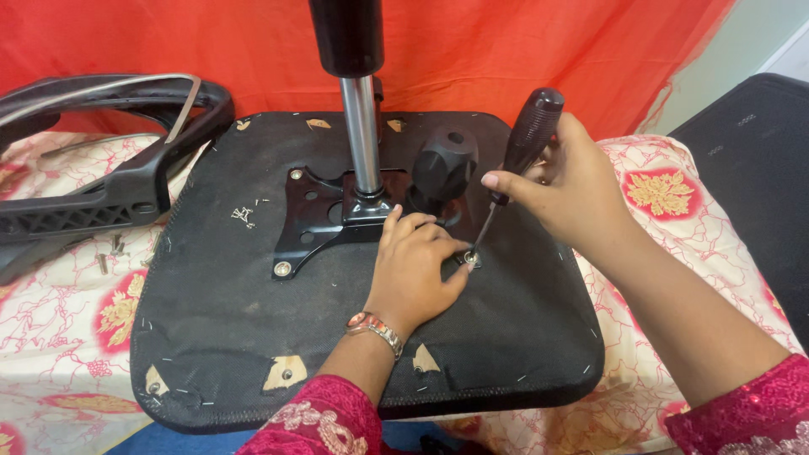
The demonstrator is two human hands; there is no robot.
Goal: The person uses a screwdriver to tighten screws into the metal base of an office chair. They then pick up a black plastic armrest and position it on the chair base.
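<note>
Head view:
- The right hand [566, 187] is closed around the black handle of a screwdriver [521, 156], which slants down and to the left so that its tip meets a bolt [470, 259]; the tilt seems to let the wrist stay clear of the black knob [444, 164] just left of the handle.
- The left hand [413, 268] lies flat and mostly open on the black metal plate [313, 221], fingertips touching the bolt beside the tip, apparently to steady it; it grips nothing.
- The seat base [253, 337] lies underside up beneath both hands, so the plate and its fixings face the person. A chrome column [361, 135] rises just beyond the left hand's fingers.
- Far left of the left hand rests a black armrest frame [109, 194], with loose screws [109, 251] near it on the floral cloth [59, 320].
- No package, label or sign shows; an orange cloth [522, 50] hangs behind.
</note>
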